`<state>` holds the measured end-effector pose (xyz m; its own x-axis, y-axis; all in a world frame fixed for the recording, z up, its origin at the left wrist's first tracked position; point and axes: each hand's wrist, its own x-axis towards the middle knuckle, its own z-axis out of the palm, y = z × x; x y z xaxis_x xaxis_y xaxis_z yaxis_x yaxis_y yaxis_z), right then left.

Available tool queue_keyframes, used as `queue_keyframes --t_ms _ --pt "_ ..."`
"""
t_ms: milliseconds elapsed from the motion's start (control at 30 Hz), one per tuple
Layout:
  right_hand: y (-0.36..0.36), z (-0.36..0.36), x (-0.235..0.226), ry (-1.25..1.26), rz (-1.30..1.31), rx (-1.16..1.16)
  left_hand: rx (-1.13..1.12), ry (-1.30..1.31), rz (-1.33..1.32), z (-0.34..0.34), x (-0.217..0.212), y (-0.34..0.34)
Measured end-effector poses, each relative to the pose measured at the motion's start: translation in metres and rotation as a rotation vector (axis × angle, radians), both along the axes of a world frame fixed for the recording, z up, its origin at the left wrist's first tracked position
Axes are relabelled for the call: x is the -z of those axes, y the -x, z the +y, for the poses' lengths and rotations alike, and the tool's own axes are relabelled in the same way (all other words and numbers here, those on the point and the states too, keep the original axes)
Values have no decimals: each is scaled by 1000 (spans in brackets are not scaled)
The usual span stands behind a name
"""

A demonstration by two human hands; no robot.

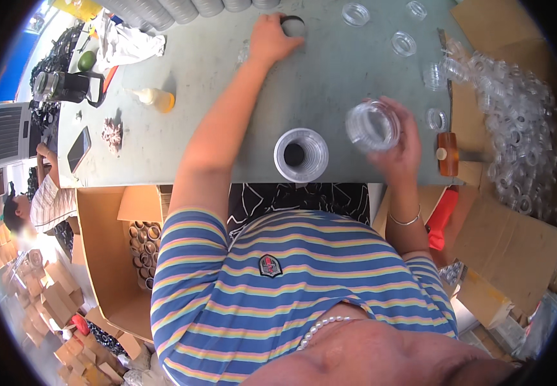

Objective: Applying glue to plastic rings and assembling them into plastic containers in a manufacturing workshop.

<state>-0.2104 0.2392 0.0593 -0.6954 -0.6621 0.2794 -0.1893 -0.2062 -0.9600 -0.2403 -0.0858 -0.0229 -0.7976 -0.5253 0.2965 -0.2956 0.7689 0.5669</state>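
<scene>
At the far middle of the table, my left hand (pixel 268 40) curls its thumb and fingers about the left side of a small dark-rimmed ring (pixel 293 26). My right hand (pixel 402 138) grips a clear round plastic container (pixel 370 126), tilted above the table right of centre; the fingers are slightly blurred. Between my arms, near the front edge, stands a stack of clear round plastic pieces (pixel 318 156), nested with a dark centre. Several loose clear rings lie at the far right, one of them a clear ring (pixel 404 44).
A wooden mallet (pixel 447 154) rests by the right edge, beside a carton heaped with clear rings (pixel 516 128). At left are a yellow-based squeeze bottle (pixel 156 99), a phone (pixel 79 149) and a white cloth (pixel 124 42). Grey stacks (pixel 178 9) line the back. A person (pixel 46 206) sits at far left.
</scene>
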Motion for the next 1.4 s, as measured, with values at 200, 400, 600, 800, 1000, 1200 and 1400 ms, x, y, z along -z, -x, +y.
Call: queue_keyframes --t_ms 200,400,600,800,1000,1200,1400 --pt "-33 -45 -28 -167 713 -313 64 -1060 504 16 -40 -94" --pt "-36 -42 -27 62 477 -207 361 -1171 756 97 -107 -195" --pt "-35 -36 -45 63 569 -163 558 -646 651 136 -114 -210" --pt "-38 -33 -34 -49 635 -131 505 -525 551 136 -95 -209" --pt "-40 -35 -25 -72 589 -124 492 -613 549 139 -79 -210" --pt "-41 -37 -28 -66 675 -98 446 -819 683 156 -66 -208" --pt "-37 -43 -20 -50 662 -74 464 -566 659 144 -53 -202"
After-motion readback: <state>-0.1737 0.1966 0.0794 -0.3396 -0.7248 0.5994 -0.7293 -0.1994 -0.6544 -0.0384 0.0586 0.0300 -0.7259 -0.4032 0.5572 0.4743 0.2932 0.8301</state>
